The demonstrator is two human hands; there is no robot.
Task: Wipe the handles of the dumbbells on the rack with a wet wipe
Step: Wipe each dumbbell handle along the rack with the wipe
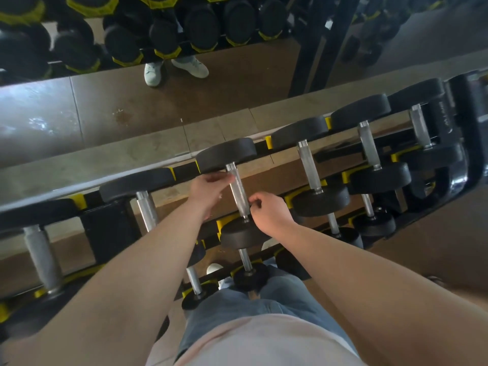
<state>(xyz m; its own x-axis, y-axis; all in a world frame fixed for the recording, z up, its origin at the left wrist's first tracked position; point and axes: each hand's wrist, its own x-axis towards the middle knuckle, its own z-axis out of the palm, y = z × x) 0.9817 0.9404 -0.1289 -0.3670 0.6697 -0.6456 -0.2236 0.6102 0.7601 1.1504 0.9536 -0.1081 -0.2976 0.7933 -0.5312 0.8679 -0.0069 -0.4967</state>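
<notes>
"Head view first. Where is the handle under work?"

"On the top tier of the rack, roughly centre frame. It is a bare knurled bar between its far plate and its near plate. Its long axis runs away from the person, leaning slightly left at the far end."

"Position of the hands?"

"One on each side. The left hand is at the far end, on the bar's left and just below the far plate. It is smeared by motion. The fingers reach toward the bar, but I cannot tell whether they are spread or closed. The right hand is at the near end, on the bar's right. Its fingers are curled, with the tips against the metal."

"The wet wipe?"

"Not made out in either hand. I cannot tell whether the right fingers pinch a wipe or only the bar."

"Finding?"

"In my judgement any stroke must run along that axis, from plate to plate. The right hand is the nearer one to start from the near collar. Neighbouring handles are well apart from both hands."
</notes>
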